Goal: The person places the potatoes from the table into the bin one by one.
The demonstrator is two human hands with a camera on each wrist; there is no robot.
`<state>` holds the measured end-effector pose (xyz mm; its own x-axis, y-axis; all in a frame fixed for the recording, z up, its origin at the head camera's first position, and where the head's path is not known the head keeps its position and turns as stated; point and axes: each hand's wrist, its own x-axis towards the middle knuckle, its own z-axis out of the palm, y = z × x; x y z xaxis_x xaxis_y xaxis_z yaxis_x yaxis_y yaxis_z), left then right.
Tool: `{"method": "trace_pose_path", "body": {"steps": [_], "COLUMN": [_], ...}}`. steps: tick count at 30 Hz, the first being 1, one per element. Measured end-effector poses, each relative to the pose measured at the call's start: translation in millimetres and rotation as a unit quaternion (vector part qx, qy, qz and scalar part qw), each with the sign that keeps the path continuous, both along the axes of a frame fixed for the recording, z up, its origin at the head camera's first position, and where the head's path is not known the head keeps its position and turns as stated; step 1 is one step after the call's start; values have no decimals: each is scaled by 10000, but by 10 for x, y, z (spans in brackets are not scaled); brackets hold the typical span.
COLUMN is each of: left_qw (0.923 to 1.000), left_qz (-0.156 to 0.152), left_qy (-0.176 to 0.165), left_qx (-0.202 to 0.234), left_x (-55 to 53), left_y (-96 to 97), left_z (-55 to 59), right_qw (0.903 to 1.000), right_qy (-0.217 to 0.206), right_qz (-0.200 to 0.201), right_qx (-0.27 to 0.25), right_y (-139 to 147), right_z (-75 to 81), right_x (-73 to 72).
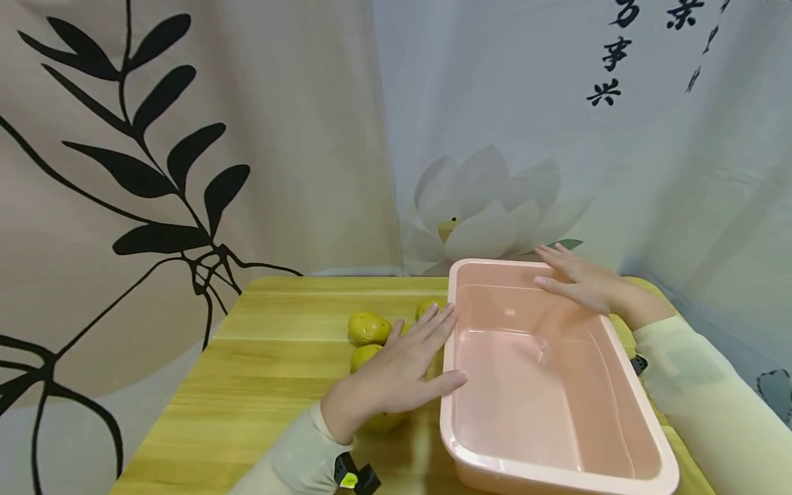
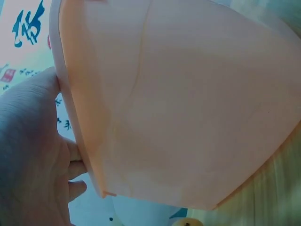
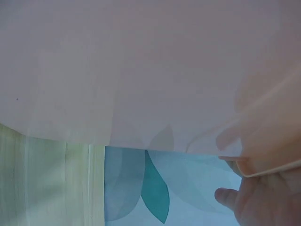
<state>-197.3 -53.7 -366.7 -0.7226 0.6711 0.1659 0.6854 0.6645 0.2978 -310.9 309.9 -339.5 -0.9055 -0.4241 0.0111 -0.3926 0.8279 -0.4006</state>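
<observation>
A pink rectangular plastic basin [image 1: 513, 385] takes up the right part of the table in the head view, its inside facing up. My left hand [image 1: 405, 368] touches its left rim with straight fingers, the thumb reaching over the edge. At the far right corner, my right hand [image 1: 578, 282] lies across the rim, fingers extended and thumb over the inside. Both wrist views show the basin's outer wall [image 2: 188, 103] close up. Several yellow fruits, lemon-like [image 1: 368, 328], sit left of the basin, partly hidden by my left hand. Whether the basin's bottom rests on the table, I cannot tell.
The yellow wood-grain table [image 1: 260, 385] extends to the left of the fruits. Behind it hangs a pale curtain [image 1: 309, 137] printed with dark leaves, a lotus and writing. Yellow cloth or padding [image 1: 683, 454] shows beside the basin under my right forearm.
</observation>
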Motion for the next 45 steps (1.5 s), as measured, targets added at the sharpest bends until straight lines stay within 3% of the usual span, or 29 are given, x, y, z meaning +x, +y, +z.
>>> {"method": "trace_pose_path", "body": {"steps": [9,22,28,37,45], "left_qw": [9997,9981,9991,9986,9968], "left_qz": [96,92,56,503,659], "left_qy": [-13,-47,11,84,76], "left_qx": [211,602,430,-155,-442], "left_x": [7,55,45,34,15], "left_y": [49,45,11,-280,-584], "left_z": [-50,-118,-88,-30,-114], "right_qw": [9998,9997,9996,9998,9996], "right_qy": [158,232,273,190,260], "right_qz": [-89,98,43,24,27], "right_qx": [67,-77,-38,74,54], "right_y": [22,22,17,26,19], "right_z": [10,-51,-24,-24,-9], "right_x": [21,17,11,-3,10]}}
